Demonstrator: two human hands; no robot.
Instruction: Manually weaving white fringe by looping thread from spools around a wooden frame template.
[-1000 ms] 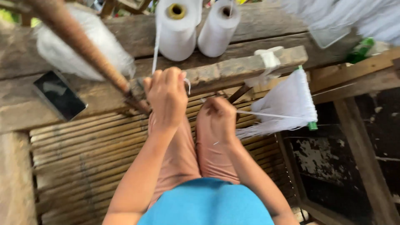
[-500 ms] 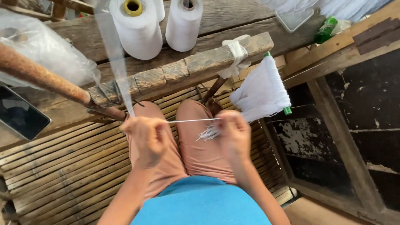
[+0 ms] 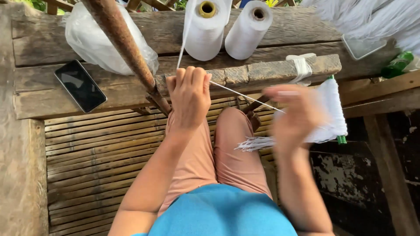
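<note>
Since half a second ago the left hand (image 3: 189,97) has risen from the lap to the edge of the wooden beam (image 3: 271,72), fingers closed on the white thread (image 3: 245,95); the right hand (image 3: 297,116) has swung out to the right, blurred, so I cannot tell its grip; the thread now runs taut and slanted between them, up to the left spool (image 3: 204,30); left forearm extended, wrist straight; a bundle of threads (image 3: 330,113) hangs behind the right hand.

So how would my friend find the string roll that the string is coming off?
Look at the old wooden beam across the top, where two white spools lie side by side. Pick the left spool, nearest the clear plastic bag. Unlike the right spool, its core is yellow, and a white strand drops from it to the left hand.
</note>
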